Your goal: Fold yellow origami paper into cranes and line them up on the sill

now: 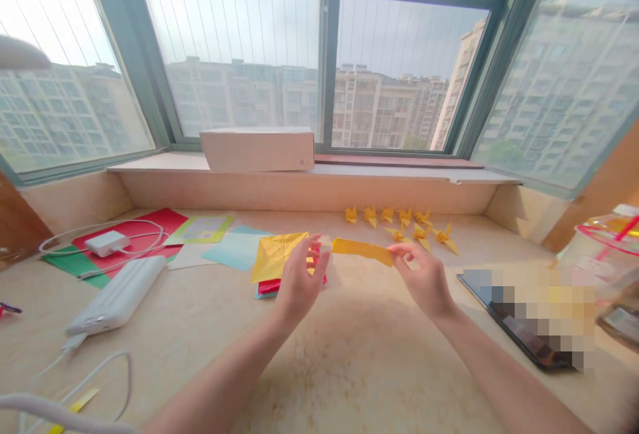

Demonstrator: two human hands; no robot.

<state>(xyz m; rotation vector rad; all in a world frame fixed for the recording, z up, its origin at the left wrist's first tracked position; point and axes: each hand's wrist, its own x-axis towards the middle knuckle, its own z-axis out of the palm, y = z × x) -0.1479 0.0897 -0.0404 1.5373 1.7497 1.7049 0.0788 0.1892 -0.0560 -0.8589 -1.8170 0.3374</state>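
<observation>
A torn-edged strip of yellow paper [362, 251] is held up above the table. My right hand [422, 274] pinches its right end between thumb and fingers. My left hand [302, 274] is open beside the strip's left end, thumb and fingers apart, with a small gap to the paper. Behind and partly under the left hand in view lies a stack of paper squares, a creased yellow sheet [275, 255] on top and red paper [269, 285] below. Several folded yellow paper cranes [388, 214] stand in rows toward the back of the table.
A phone [519, 327], its screen pixelated, lies at the right near a clear plastic cup [594, 254]. On the left are a white power bank [120, 291], a charger [107, 243] with cables, and coloured sheets [172, 221]. A white box [257, 150] sits on the windowsill.
</observation>
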